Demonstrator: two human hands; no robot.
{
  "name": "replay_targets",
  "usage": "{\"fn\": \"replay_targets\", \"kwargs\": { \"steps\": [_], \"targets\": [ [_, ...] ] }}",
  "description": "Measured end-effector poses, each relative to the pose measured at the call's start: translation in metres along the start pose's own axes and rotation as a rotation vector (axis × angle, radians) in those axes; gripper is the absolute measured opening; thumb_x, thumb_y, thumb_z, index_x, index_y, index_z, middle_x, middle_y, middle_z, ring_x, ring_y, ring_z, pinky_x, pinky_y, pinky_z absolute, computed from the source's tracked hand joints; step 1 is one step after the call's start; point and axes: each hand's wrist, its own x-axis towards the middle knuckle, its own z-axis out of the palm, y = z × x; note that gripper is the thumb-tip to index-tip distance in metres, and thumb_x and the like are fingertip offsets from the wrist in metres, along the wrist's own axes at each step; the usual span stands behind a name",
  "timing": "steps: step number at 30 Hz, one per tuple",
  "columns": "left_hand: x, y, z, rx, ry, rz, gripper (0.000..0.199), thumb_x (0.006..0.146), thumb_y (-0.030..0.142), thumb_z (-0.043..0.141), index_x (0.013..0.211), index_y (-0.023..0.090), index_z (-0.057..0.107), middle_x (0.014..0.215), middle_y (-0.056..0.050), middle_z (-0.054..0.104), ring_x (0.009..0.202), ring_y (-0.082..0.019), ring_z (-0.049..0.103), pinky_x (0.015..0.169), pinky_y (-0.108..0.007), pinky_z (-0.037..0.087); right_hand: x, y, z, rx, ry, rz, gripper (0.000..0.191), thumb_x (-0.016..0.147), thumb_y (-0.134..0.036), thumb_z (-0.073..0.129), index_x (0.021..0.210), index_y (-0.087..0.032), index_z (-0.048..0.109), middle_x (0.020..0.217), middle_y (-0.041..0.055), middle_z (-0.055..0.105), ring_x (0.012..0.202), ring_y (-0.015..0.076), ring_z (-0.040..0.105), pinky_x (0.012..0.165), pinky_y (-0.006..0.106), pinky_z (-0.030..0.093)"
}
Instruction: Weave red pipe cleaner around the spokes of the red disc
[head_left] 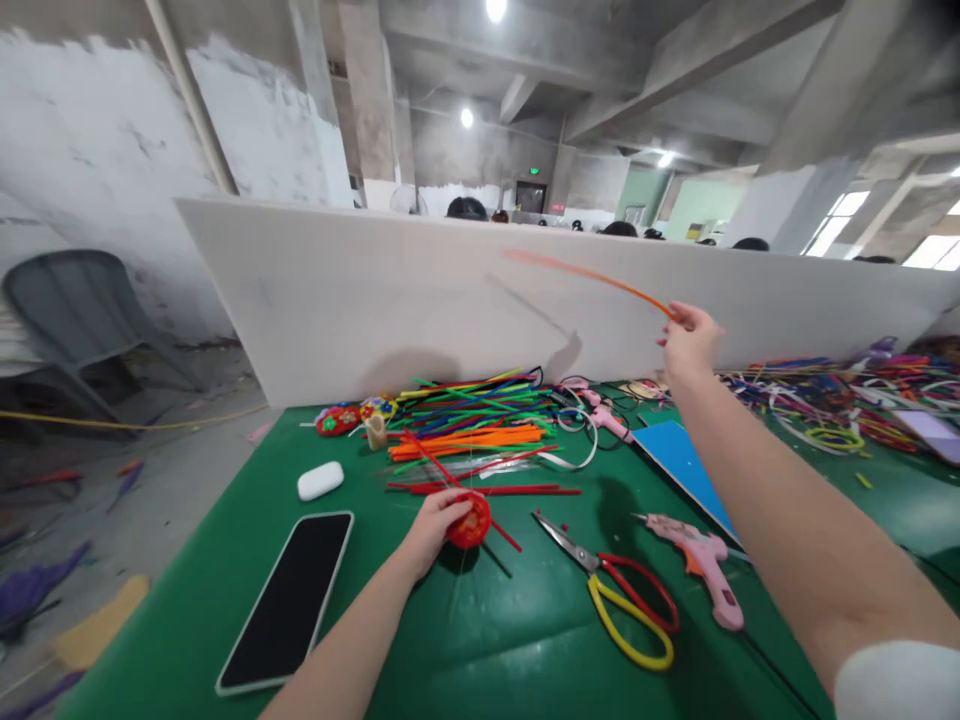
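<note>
My left hand (433,528) is closed on a round red pipe-cleaner piece (474,524) with a little orange in its middle, held just over the green table. Long red stems stick out around it. Raised on the right, in front of the white partition, my right hand (691,342) pinches one end of an orange pipe cleaner (607,280). Its far end points left and is blurred. Scissors (592,562) with a red and a yellow handle lie on the table between my hands. Behind my left hand are loose red pipe cleaners (532,490) and an orange bundle (480,441).
A pink glue gun (701,562) and a blue board (686,470) lie at right. A phone (289,600) and white case (320,481) are at left. Mixed pipe cleaners (480,402) line the partition (360,300). Finished-looking flowers (339,418) sit at back left.
</note>
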Motion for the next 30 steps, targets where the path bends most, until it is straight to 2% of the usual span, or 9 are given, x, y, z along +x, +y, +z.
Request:
{"fn": "replay_targets", "kwargs": {
  "steps": [2, 4, 6, 10, 15, 21, 24, 28, 30],
  "targets": [
    [-0.002, -0.001, 0.000, 0.034, 0.011, 0.004, 0.033, 0.058, 0.029, 0.065, 0.084, 0.009, 0.063, 0.078, -0.011, 0.065, 0.072, -0.020, 0.060, 0.070, -0.031, 0.044, -0.045, 0.001, 0.005, 0.145, -0.081, 0.310, 0.028, 0.064, -0.017, 0.044, 0.091, -0.016, 0.054, 0.072, 0.0010, 0.052, 0.053, 0.0072, 0.045, 0.045, 0.022, 0.042],
    [-0.005, -0.001, -0.002, 0.060, 0.015, 0.031, 0.034, 0.059, 0.029, 0.065, 0.086, 0.009, 0.063, 0.080, -0.010, 0.065, 0.073, -0.020, 0.060, 0.070, -0.030, 0.044, -0.105, -0.003, 0.013, 0.263, -0.282, 0.507, 0.024, 0.061, -0.021, 0.051, 0.084, -0.016, 0.056, 0.067, -0.0011, 0.052, 0.051, 0.0063, 0.046, 0.043, 0.019, 0.041],
    [-0.011, 0.000, -0.005, 0.070, 0.020, 0.045, 0.035, 0.059, 0.030, 0.064, 0.089, 0.010, 0.063, 0.083, -0.010, 0.065, 0.075, -0.019, 0.059, 0.071, -0.030, 0.044, -0.166, -0.010, 0.021, 0.354, -0.493, 0.658, 0.027, 0.057, -0.024, 0.057, 0.083, -0.016, 0.056, 0.071, -0.0001, 0.053, 0.056, 0.0077, 0.049, 0.043, 0.018, 0.041],
    [-0.024, 0.002, -0.013, 0.053, 0.036, 0.049, 0.040, 0.061, 0.029, 0.064, 0.097, 0.012, 0.060, 0.091, -0.010, 0.063, 0.080, -0.019, 0.058, 0.074, -0.029, 0.044, -0.254, -0.022, 0.032, 0.427, -0.698, 0.802, 0.028, 0.058, -0.029, 0.059, 0.083, -0.017, 0.058, 0.076, 0.0016, 0.057, 0.059, 0.0090, 0.052, 0.043, 0.018, 0.041],
    [-0.027, 0.003, -0.018, 0.045, 0.032, 0.042, 0.038, 0.061, 0.026, 0.065, 0.096, 0.011, 0.059, 0.085, -0.008, 0.064, 0.073, -0.016, 0.059, 0.071, -0.028, 0.045, -0.299, -0.025, 0.037, 0.462, -0.764, 0.782, 0.025, 0.062, -0.031, 0.056, 0.084, -0.019, 0.059, 0.073, 0.0002, 0.058, 0.057, 0.0083, 0.051, 0.044, 0.018, 0.040],
    [-0.021, 0.004, -0.017, 0.252, 0.034, 0.109, 0.040, 0.063, 0.028, 0.063, 0.098, 0.011, 0.057, 0.088, -0.009, 0.063, 0.074, -0.017, 0.059, 0.070, -0.030, 0.048, -0.317, -0.013, 0.039, 0.519, -0.883, 0.826, 0.022, 0.063, -0.031, 0.056, 0.080, -0.017, 0.058, 0.066, -0.0004, 0.058, 0.051, 0.0078, 0.050, 0.043, 0.019, 0.039],
    [-0.029, 0.017, -0.014, 0.631, 0.111, 0.354, 0.027, 0.068, 0.028, 0.057, 0.091, 0.014, 0.061, 0.085, -0.007, 0.065, 0.075, -0.017, 0.060, 0.071, -0.031, 0.049, -0.316, -0.005, 0.039, 0.553, -0.855, 0.846, 0.022, 0.063, -0.031, 0.056, 0.081, -0.017, 0.057, 0.066, 0.0001, 0.058, 0.050, 0.0075, 0.050, 0.043, 0.019, 0.039],
    [-0.049, 0.040, -0.010, 1.185, 0.262, 1.039, 0.030, 0.075, 0.016, 0.048, 0.104, 0.020, 0.056, 0.098, -0.006, 0.061, 0.089, -0.015, 0.057, 0.080, -0.028, 0.047, -0.314, -0.001, 0.041, 0.591, -0.815, 0.889, 0.023, 0.062, -0.031, 0.058, 0.080, -0.017, 0.057, 0.065, 0.0005, 0.059, 0.047, 0.0065, 0.049, 0.042, 0.019, 0.039],
    [-0.055, 0.045, -0.010, 1.357, 0.275, 1.280, 0.038, 0.074, 0.012, 0.050, 0.111, 0.022, 0.051, 0.103, -0.006, 0.060, 0.090, -0.014, 0.057, 0.078, -0.024, 0.048, -0.314, -0.002, 0.042, 0.583, -0.818, 0.899, 0.022, 0.062, -0.031, 0.058, 0.079, -0.017, 0.057, 0.064, 0.0004, 0.058, 0.047, 0.0063, 0.049, 0.042, 0.019, 0.039]
  ]
}}
